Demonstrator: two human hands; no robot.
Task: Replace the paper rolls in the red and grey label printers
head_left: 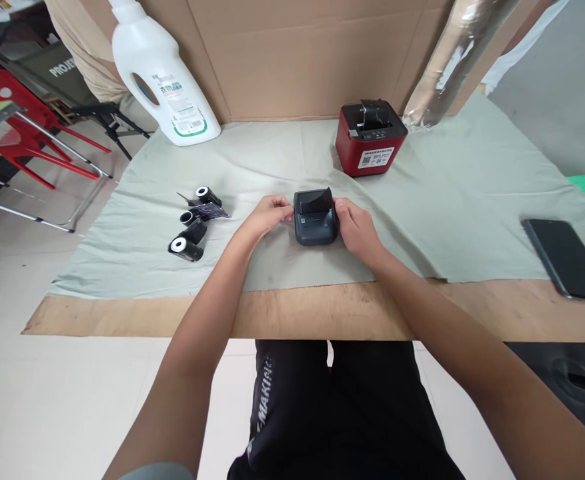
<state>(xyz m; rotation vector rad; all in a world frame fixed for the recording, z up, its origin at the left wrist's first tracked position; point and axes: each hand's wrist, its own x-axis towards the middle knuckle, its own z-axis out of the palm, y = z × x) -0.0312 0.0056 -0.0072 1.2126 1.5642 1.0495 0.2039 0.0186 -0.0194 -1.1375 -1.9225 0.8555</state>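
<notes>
A small dark portable label printer (315,231) lies on the cloth in front of me, with a strip of black paper (318,202) sticking up out of its top. My left hand (271,213) is closed, its fingertips at the printer's left edge. On the opposite side, my right hand (356,228) grips the right edge with bent fingers; its fingertips are partly hidden. To the left lie several black rolls of label paper (186,249) with white cores, and loose black strips are beside them.
A red and black printer (371,148) stands behind, against a cardboard wall (302,60). At back left is a white detergent bottle (172,87). A phone (569,259) rests on the right near the wooden table edge (317,313). A person (85,50) is beyond the cardboard.
</notes>
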